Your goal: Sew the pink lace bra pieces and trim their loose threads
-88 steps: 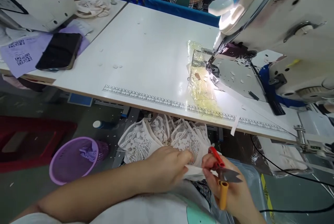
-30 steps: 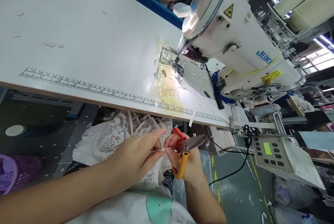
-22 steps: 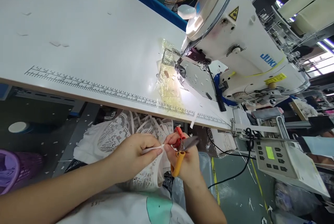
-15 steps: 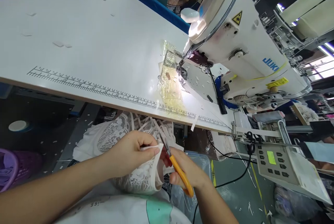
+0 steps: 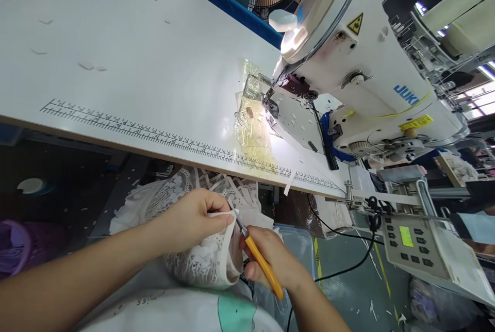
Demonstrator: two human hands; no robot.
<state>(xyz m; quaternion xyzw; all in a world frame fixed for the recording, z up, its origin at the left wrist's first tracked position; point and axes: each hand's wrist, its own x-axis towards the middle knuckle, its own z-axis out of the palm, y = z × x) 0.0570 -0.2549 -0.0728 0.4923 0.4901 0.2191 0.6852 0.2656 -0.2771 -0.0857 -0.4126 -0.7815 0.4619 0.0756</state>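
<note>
My left hand pinches the edge of a white lace garment, thumb on top. The garment hangs over my lap, its white trimmed border curving down below my fingers. In my right hand is a pair of scissors with orange handles. Their blades reach up and left to the garment's edge, close by my left fingertips, and look nearly closed. Part of my right fingers is hidden behind the handles and the cloth. More white lace pieces lie behind my hands, under the table's edge.
A white table with a printed ruler along its front edge stands ahead. On its right is a sewing machine. A control panel is at right, a purple basket at lower left, and a clear plastic bin beside my right hand.
The scissors have shifted down and slightly left, their blades coming from spread toward closed at the garment's edge. My left hand keeps its pinch in nearly the same place.
</note>
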